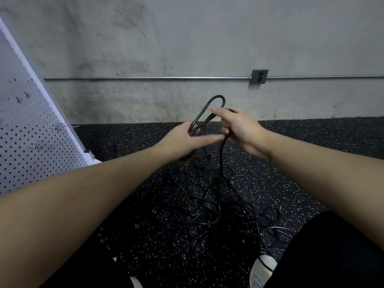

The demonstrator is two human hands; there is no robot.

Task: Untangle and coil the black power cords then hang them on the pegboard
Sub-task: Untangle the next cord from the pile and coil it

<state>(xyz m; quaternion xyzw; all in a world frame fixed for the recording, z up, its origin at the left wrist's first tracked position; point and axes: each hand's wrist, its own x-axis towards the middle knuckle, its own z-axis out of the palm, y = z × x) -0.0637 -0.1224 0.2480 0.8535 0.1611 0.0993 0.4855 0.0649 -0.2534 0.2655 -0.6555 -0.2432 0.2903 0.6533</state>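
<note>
Above the tangled cords (207,196), the left hand (182,140) grips a cord loop (209,109) while the right hand (239,129) grips its trailing length, feeding the coil.

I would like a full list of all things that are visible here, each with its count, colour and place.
held cord: one, black, looped between both hands
cord pile: count unclear, black, tangled on the floor
pegboard: one, white, at left, leaning
hooks: several, metal, on the pegboard
floor: black, white specks
wall: grey concrete, behind
conduit: one, metal, along the wall
outlet box: one, grey, on the conduit
shoe: one, pale, bottom right
left hand: grips the loop
right hand: grips the cord
</note>
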